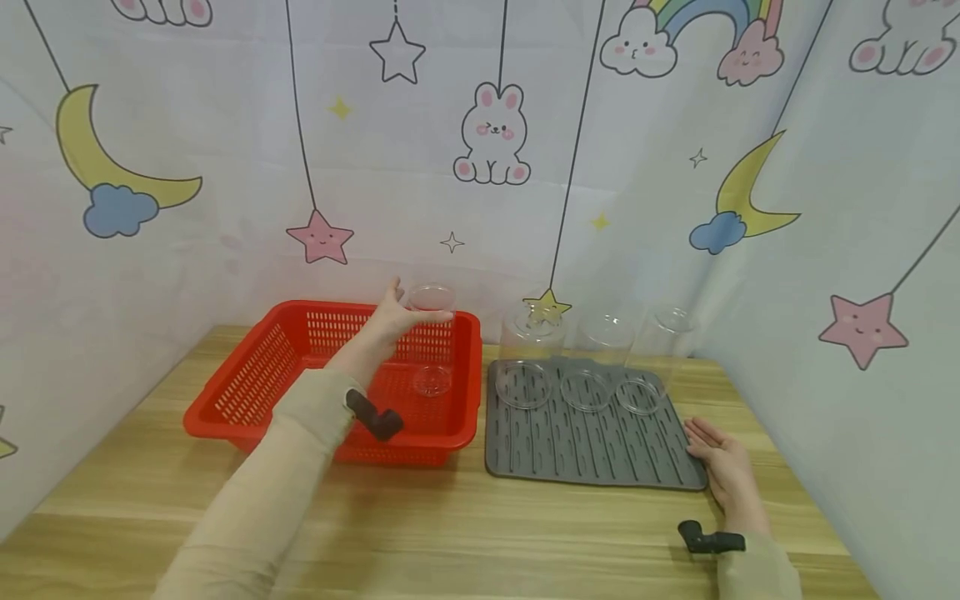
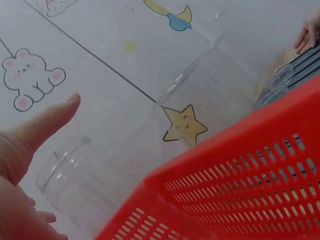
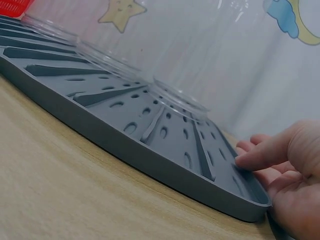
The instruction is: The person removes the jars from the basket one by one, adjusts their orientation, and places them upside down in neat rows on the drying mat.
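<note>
My left hand (image 1: 386, 321) is at the top of a tall clear glass (image 1: 432, 354) over the red basket (image 1: 202, 412). Its thumb stretches across near the rim, while the other fingers lie on the far left side. In the left wrist view, the thumb (image 2: 47, 122) is straight and spread apart from the fingers, with the glass (image 2: 75, 185) beyond. My right hand (image 1: 723, 467) rests at the right edge of the grey drying mat (image 1: 592, 454), its fingers loosely extended. In the right wrist view, the thumb (image 3: 265, 152) reaches over the mat's edge.
Three clear glasses stand in a row on the back of the mat: a wide one (image 1: 531, 346), a middle one (image 1: 603, 354) and a slim one (image 1: 660, 358). The wooden table (image 1: 480, 542) runs in front. A patterned white curtain (image 1: 420, 167) closes off the back and sides.
</note>
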A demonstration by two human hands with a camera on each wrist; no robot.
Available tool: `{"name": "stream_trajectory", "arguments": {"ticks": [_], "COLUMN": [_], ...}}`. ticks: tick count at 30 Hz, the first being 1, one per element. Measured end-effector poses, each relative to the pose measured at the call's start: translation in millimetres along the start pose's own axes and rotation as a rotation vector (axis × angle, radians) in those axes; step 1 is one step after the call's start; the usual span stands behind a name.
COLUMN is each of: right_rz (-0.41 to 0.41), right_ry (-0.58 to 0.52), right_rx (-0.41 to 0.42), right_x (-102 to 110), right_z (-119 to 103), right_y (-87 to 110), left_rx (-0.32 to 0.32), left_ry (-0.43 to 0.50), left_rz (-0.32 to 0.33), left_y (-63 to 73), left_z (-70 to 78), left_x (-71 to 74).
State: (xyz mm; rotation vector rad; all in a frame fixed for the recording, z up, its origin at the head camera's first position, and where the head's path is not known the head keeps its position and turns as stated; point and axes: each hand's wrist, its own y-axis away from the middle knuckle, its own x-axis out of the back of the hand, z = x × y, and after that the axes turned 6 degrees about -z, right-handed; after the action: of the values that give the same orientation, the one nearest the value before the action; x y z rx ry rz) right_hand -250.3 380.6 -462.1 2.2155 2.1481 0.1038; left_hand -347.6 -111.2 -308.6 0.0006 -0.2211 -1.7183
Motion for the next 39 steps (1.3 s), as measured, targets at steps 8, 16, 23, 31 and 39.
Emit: {"name": "stream_trajectory", "arguments": {"ticks": [8, 16, 23, 31, 39], "right_rz": [0.013, 0.018, 0.025, 0.03, 0.037], "right_ry": [-0.009, 0.007, 0.008, 0.011, -0.004], "right_rx": [-0.009, -0.038, -0.046, -0.045, -0.036], "right_x": [2, 4, 4, 3, 3], "right_z": [2, 3, 3, 0, -1], "right_y": [0.8, 1.2, -0.5, 0.5, 0.3], "left_rx": [0.014, 0.064, 0.048, 0.016, -0.02], "left_ry": [-0.032, -0.031, -0.013, -0.031, 0.011], "left_rz": [-0.107, -0.102, -0.069, -0.004, 0.051], "left_y": [-15.4, -21.4, -21.5, -19.8, -12.7], "left_z": [-16.3, -28.9, -33.0, -36.7, -33.9], "left_x": [6.1, 4.5, -1.3, -7.2, -11.0]}}
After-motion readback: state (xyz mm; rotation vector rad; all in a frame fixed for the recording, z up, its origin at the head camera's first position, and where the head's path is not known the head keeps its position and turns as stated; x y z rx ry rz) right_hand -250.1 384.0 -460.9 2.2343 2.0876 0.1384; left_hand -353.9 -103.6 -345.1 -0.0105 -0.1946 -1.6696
